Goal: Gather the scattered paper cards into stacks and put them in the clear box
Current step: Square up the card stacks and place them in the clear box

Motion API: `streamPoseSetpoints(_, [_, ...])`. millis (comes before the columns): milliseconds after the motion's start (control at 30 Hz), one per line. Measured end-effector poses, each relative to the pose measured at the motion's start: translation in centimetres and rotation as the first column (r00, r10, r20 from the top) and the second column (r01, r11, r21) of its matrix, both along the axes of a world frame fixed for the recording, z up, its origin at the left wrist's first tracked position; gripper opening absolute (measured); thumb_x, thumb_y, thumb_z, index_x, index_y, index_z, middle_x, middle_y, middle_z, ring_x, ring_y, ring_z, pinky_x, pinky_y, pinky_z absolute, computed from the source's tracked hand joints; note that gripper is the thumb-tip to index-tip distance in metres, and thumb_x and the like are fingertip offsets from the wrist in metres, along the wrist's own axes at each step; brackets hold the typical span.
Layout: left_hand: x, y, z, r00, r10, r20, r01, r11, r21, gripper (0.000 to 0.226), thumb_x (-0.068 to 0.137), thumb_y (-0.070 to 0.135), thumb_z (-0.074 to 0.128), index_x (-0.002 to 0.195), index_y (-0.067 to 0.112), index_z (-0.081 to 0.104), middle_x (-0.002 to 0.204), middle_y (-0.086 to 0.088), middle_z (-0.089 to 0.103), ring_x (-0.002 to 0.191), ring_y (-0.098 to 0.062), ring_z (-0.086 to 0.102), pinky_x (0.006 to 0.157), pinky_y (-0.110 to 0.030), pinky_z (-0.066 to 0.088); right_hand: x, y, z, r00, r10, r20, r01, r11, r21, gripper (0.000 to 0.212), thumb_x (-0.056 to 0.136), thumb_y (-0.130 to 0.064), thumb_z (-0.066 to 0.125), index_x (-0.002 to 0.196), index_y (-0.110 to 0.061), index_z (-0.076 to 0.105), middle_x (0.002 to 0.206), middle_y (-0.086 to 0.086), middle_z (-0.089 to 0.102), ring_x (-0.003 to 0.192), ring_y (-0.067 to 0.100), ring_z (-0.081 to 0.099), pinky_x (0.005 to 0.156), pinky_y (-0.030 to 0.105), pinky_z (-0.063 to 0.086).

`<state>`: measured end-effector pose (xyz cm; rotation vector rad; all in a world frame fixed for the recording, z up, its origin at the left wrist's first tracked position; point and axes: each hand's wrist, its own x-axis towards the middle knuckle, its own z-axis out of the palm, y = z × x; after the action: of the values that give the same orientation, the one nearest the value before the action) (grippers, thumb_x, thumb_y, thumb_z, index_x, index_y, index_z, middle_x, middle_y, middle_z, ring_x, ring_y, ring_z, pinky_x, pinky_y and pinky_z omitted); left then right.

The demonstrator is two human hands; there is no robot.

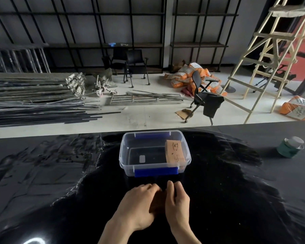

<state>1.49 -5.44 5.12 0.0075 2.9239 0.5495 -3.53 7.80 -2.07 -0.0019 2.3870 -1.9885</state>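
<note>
A clear box (124,152) with blue latches stands on the black table, just beyond my hands. Inside it, against the right wall, leans a stack of brown paper cards (174,152) with printed marks. Nearer to me, my left hand (139,203) and my right hand (177,199) press in from both sides on another brown card stack (158,202), which rests on the table and is mostly hidden in shadow between my palms. Both hands have their fingers curled around this stack.
A green jar with a clear lid (290,147) stands at the table's far right. The table is covered with glossy black sheeting (60,173). Beyond the table's far edge lie metal rods, chairs, sacks and a wooden ladder on the floor.
</note>
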Motion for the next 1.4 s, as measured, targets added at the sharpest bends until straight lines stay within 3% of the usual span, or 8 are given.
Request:
streamPoseSetpoints(233, [0.1, 0.2, -0.2, 0.997, 0.073, -0.008, -0.073, 0.997, 0.008, 0.055, 0.083, 0.022, 0.076, 0.13, 0.039, 0.054, 0.124, 0.013, 0.068, 0.114, -0.011, 0.065, 0.101, -0.033, 0.053, 0.1, 0.2, 1.1, 0.999, 0.035, 0.037, -0.034, 0.999, -0.028, 0.034, 0.104, -0.025, 0.06, 0.074, -0.01, 0.059, 0.07, 0.016, 0.064, 0.057, 0.012, 0.057, 0.053, 0.025, 0.051])
streamPoseSetpoints(367, [0.6, -0.5, 0.0, 0.978, 0.203, -0.056, -0.186, 0.957, 0.222, 0.054, 0.08, 0.033, 0.081, 0.128, 0.043, 0.059, 0.118, 0.021, 0.072, 0.107, -0.002, 0.069, 0.099, -0.027, 0.055, -0.5, 1.4, 3.2, 0.992, 0.11, 0.066, -0.101, 0.986, -0.132, 0.014, 0.097, -0.045, 0.067, 0.091, -0.033, 0.071, 0.088, -0.003, 0.078, 0.082, 0.011, 0.076, 0.072, 0.028, 0.06])
streamPoseSetpoints(467, [0.9, -1.0, 0.1, 0.926, 0.363, -0.102, -0.273, 0.831, 0.485, 0.047, 0.075, 0.047, 0.085, 0.118, 0.04, 0.066, 0.106, 0.02, 0.077, 0.098, 0.004, 0.071, 0.09, -0.016, 0.056, -1.0, 2.4, 4.9, 0.948, 0.276, 0.16, -0.22, 0.928, -0.3, 0.046, 0.078, -0.067, 0.076, 0.117, -0.044, 0.068, 0.11, -0.01, 0.078, 0.104, 0.011, 0.075, 0.088, 0.034, 0.06])
streamPoseSetpoints(567, [0.7, -1.1, 0.0, 0.855, 0.516, -0.053, -0.338, 0.633, 0.696, 0.043, 0.076, 0.033, 0.091, 0.115, 0.029, 0.071, 0.102, 0.008, 0.081, 0.097, -0.004, 0.076, 0.085, -0.023, 0.061, -1.3, 2.8, 6.1, 0.884, 0.448, 0.131, -0.362, 0.835, -0.414, 0.066, 0.072, -0.052, 0.089, 0.131, -0.034, 0.066, 0.118, 0.008, 0.077, 0.115, 0.028, 0.073, 0.1, 0.047, 0.06])
streamPoseSetpoints(767, [0.4, -0.7, 0.3, 0.808, 0.581, 0.1, -0.351, 0.339, 0.873, 0.043, 0.072, 0.033, 0.094, 0.108, 0.016, 0.077, 0.098, 0.001, 0.085, 0.096, -0.017, 0.08, 0.078, -0.025, 0.062, -1.5, 2.1, 7.7, 0.874, 0.48, 0.081, -0.425, 0.833, -0.355, 0.053, 0.089, -0.008, 0.081, 0.137, -0.021, 0.061, 0.111, 0.019, 0.078, 0.111, 0.033, 0.075, 0.101, 0.05, 0.06])
streamPoseSetpoints(967, [0.4, -1.0, 1.4, 0.805, 0.528, 0.272, -0.405, 0.154, 0.901, 0.025, 0.088, 0.018, 0.08, 0.113, 0.014, 0.077, 0.102, -0.005, 0.084, 0.101, -0.023, 0.079, 0.091, -0.038, 0.061, -1.5, 1.2, 8.5, 0.898, 0.432, 0.082, -0.395, 0.874, -0.284, 0.045, 0.092, -0.015, 0.08, 0.131, -0.032, 0.064, 0.109, 0.005, 0.082, 0.107, 0.022, 0.077, 0.091, 0.038, 0.064])
streamPoseSetpoints(1200, [0.3, -1.8, 2.2, 0.652, 0.722, 0.231, -0.399, 0.068, 0.914, 0.008, 0.093, 0.023, 0.075, 0.096, 0.018, 0.081, 0.087, -0.001, 0.085, 0.086, -0.021, 0.08, 0.072, -0.031, 0.056, -2.8, -0.2, 8.6, 0.892, 0.392, -0.225, -0.301, 0.887, 0.351, 0.041, 0.105, -0.025, 0.061, 0.145, -0.031, 0.054, 0.136, -0.007, 0.062, 0.13, 0.012, 0.057, 0.109, 0.034, 0.053])
streamPoseSetpoints(1400, [-0.3, -2.8, 3.1, 0.589, 0.767, 0.256, -0.395, -0.003, 0.918, 0.01, 0.095, 0.031, 0.074, 0.095, 0.022, 0.078, 0.077, 0.006, 0.082, 0.087, -0.024, 0.074, 0.064, -0.031, 0.055, -3.2, -0.7, 7.1, 0.764, 0.644, -0.046, -0.274, 0.389, 0.879, 0.069, 0.105, -0.051, 0.041, 0.165, -0.031, 0.014, 0.175, 0.0, 0.012, 0.162, 0.028, -0.003, 0.131, 0.05, -0.005])
